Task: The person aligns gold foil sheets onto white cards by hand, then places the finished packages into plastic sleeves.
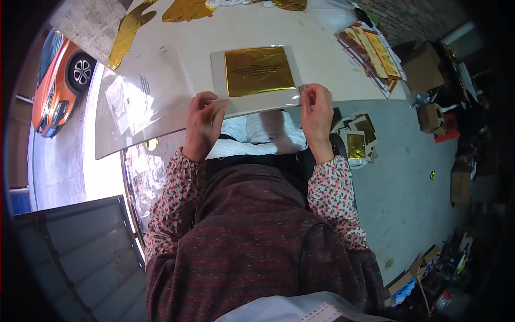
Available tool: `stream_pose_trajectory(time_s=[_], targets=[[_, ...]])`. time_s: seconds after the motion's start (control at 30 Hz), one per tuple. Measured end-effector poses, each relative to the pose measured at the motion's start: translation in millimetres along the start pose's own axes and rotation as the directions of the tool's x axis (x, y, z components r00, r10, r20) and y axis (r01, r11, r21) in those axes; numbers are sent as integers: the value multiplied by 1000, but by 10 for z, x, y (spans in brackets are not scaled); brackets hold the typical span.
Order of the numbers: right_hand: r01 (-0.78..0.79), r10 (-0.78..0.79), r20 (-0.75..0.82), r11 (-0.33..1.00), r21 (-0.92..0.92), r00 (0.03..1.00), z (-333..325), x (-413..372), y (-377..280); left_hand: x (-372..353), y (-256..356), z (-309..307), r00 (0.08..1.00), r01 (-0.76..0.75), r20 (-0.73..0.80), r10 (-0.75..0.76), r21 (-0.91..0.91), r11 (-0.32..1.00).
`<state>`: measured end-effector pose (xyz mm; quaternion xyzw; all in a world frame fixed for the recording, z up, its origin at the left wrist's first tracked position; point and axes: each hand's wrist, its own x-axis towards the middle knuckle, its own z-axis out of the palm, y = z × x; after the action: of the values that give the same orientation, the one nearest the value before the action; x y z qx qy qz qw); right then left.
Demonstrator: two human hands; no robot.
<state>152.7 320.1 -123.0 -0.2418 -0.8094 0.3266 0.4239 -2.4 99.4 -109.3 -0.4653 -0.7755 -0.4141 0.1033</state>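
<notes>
A gold foil sheet (260, 71) with small dark print lies inside a clear plastic bag (219, 72) near the table's front edge. At the bag's lower left corner, my left hand (202, 122) has its fingers curled and the thumb beside them; the fingertips are slightly blurred. My right hand (317, 115) pinches the lower right corner of the same bag. The near strip of clear plastic stretches between both hands along the table edge. Floral sleeves cover both forearms.
More clear plastic bags (155, 80) lie on the table's left, gold foil pieces (126, 40) at the far left. Printed red and yellow sheets (374, 53) sit at right. White bundled material (257, 131) rests below the edge. Cardboard boxes (424, 67) line the right; an orange car (56, 80) stands outside.
</notes>
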Motion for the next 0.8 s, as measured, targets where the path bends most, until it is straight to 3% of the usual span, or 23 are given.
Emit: stream_pose_trajectory(time_s=[0.03,0.13,0.17,0.2,0.23,0.27,0.3,0.37,0.5,0.6,0.63,0.8], targets=[[-34,34,6,999,-7,999,-30,25,3,-30,-5,-24,998,-57,26,56,58,997],[-202,189,72,913,355,979,-93,96,221,-92,-23,-23,970,-236,-12,242,177,956],[80,-85,14,973,217,996,-82,50,274,-152,-107,2,979,-201,34,199,252,947],[350,-351,7,935,55,936,-67,9,232,-235,-311,73,959,-244,-63,276,312,918],[479,-473,81,874,-86,877,-108,-33,90,-223,-282,7,949,-275,-28,315,418,866],[591,-563,181,779,-209,806,-141,-62,-9,-192,-129,-36,961,-238,-49,272,358,903],[590,-561,185,778,-215,807,-152,-84,43,-156,-55,-9,939,-296,-65,337,343,891],[604,-572,199,771,-203,796,-162,-58,231,-64,150,-36,889,-427,-31,457,309,850],[669,-649,179,738,-90,739,-477,23,370,55,473,-41,831,-540,-35,555,190,820],[686,-676,123,722,-85,727,-1119,111,380,197,1008,75,863,-495,-111,493,3,869],[674,-657,154,731,-111,738,-1379,38,253,166,1160,26,867,-497,-97,489,-117,860],[575,-541,199,739,-349,817,-2555,-248,185,368,1594,521,787,-586,53,615,-248,771]])
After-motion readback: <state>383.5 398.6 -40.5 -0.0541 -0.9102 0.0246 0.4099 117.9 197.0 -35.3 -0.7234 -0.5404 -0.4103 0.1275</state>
